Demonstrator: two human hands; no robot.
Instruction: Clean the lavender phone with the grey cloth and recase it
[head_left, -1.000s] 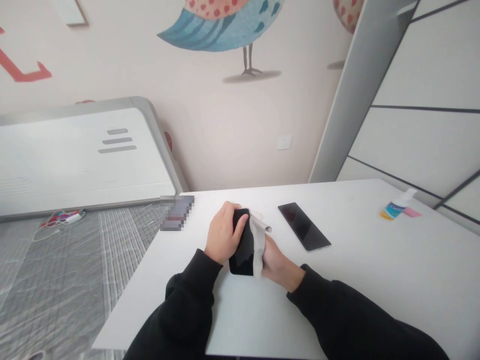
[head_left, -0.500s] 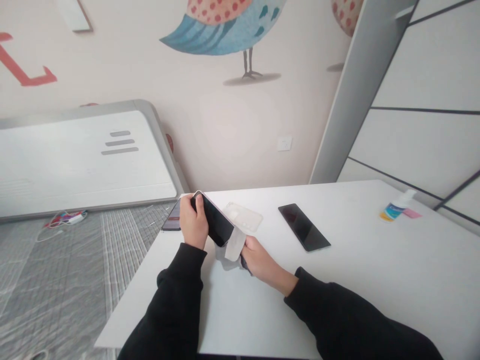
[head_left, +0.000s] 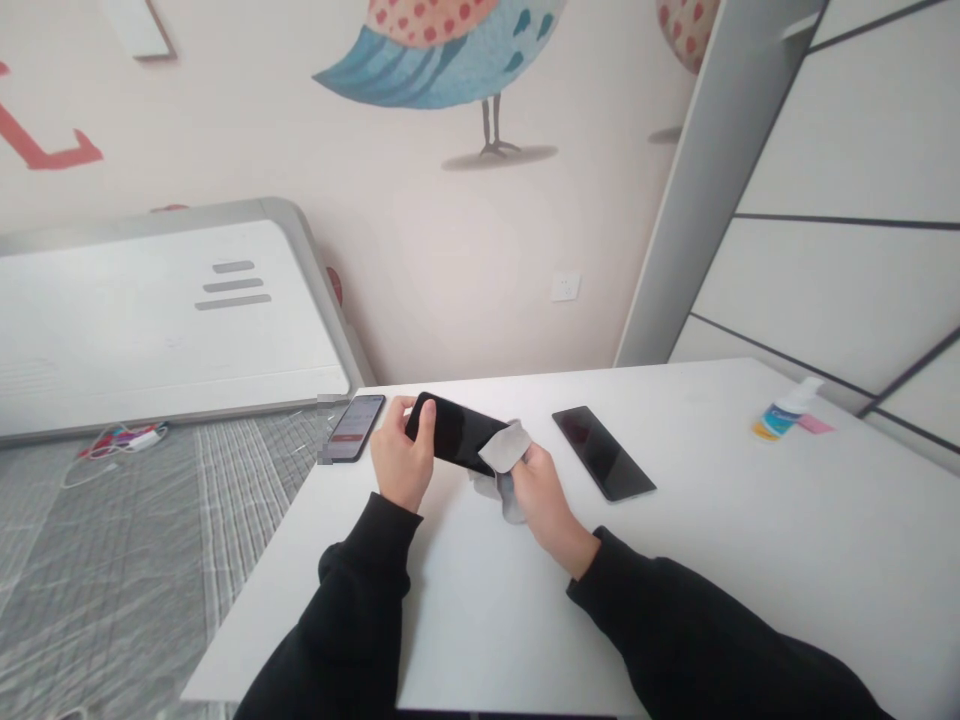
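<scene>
My left hand (head_left: pixel 403 455) is closed around the left end of a black smartphone (head_left: pixel 456 432), its thumb lying on the dark screen. The phone is held above the table, tilted slightly down to the right. At its other end, my right hand (head_left: pixel 544 490) grips a grey cloth (head_left: pixel 505 447), which is folded over the phone's right edge and hangs below it. The fingertips of my right hand are hidden by the cloth. A clear phone case seen earlier behind the phone is now hidden.
On the white table (head_left: pixel 510 620), a dark phone-shaped slab (head_left: pixel 603 453) lies right of my hands. A phone with a lit screen (head_left: pixel 358 428) rests at the left edge. A white bottle (head_left: pixel 784 410) and a pink piece (head_left: pixel 816 424) lie at the far right.
The held phone has turned closer to level, its right end swinging up and to the right. My right hand and the cloth have moved up and right with it.
</scene>
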